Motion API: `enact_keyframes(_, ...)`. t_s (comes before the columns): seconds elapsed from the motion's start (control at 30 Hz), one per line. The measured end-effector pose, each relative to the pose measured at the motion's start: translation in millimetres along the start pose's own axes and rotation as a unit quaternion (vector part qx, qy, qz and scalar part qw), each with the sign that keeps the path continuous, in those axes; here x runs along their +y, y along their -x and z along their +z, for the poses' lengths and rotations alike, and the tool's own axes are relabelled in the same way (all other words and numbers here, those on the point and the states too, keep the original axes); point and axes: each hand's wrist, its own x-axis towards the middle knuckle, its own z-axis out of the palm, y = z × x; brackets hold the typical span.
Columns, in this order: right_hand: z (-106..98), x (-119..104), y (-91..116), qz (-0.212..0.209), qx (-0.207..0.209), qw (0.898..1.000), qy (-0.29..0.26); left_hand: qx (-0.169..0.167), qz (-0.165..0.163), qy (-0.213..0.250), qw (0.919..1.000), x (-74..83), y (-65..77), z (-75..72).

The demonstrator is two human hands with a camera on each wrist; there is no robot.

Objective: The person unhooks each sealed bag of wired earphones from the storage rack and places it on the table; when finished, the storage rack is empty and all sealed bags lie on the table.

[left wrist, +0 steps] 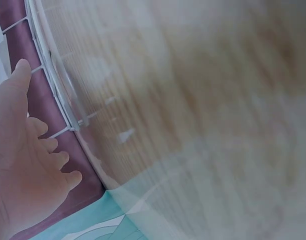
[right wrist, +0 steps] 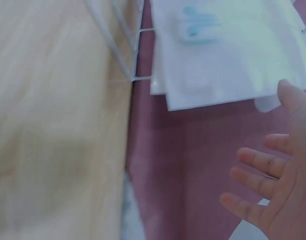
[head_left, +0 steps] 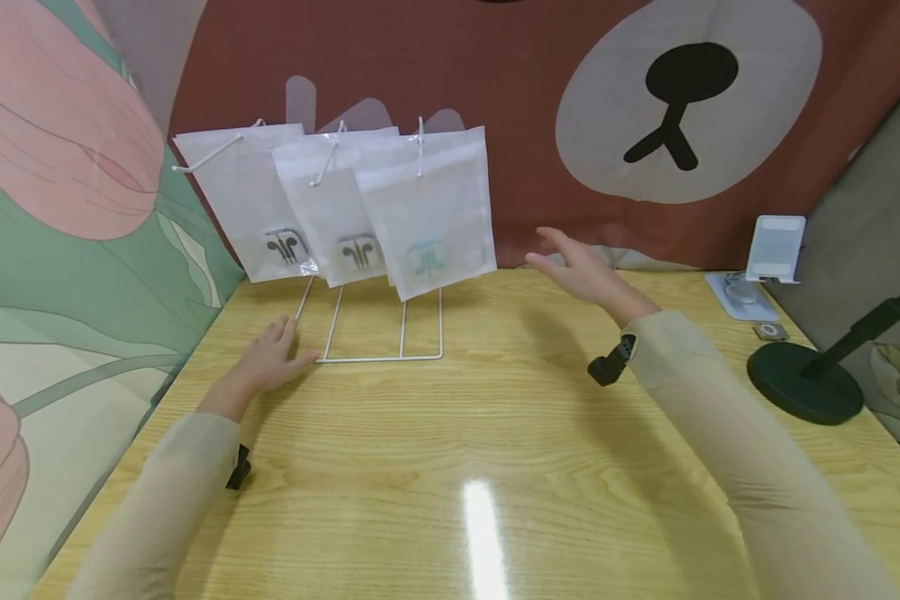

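A white wire rack [head_left: 381,359] stands toward the back left of the table. From its hooks hang white pouches [head_left: 450,200], grouped in three stacks, their fronts showing earphones [head_left: 427,258] in small cases, two dark and one light blue. My left hand [head_left: 270,358] is at the front left corner of the rack's base, its thumb right at the front wire and its fingers extended. To the right of the pouches my right hand [head_left: 581,271] hovers with fingers spread and nothing in them. The right wrist view shows the right hand [right wrist: 273,185] beside the hanging pouch [right wrist: 228,55].
At the far right stand a white phone stand [head_left: 772,250], a small square gadget [head_left: 770,332] and a black round base with a pole [head_left: 806,383]. A cloth with a cartoon animal print [head_left: 525,100] hangs behind the wooden table [head_left: 390,467].
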Motion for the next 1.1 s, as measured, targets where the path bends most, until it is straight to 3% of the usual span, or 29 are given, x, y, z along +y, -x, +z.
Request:
enact_keyframes(0.23,-3.9,-36.1,-32.9,0.001,0.029,0.999,-0.044,-0.007,0.009,0.014,0.9998,3.0,-5.2,4.1)
enact_keyframes(0.5,17.6,-47.0,-61.2,0.038,0.078,0.985,-0.151,-0.027,-0.005,0.041,0.9988,5.0,-4.6,3.5)
enact_keyframes(0.93,38.3,-48.3,-75.1,0.058,0.160,0.949,-0.267,-0.039,-0.018,0.021,0.9989,4.8,-6.2,5.7)
enact_keyframes(1.1,43.5,-51.4,-72.4,0.093,0.142,0.943,-0.286,-0.038,-0.022,0.024,0.9988,5.5,-5.5,6.2)
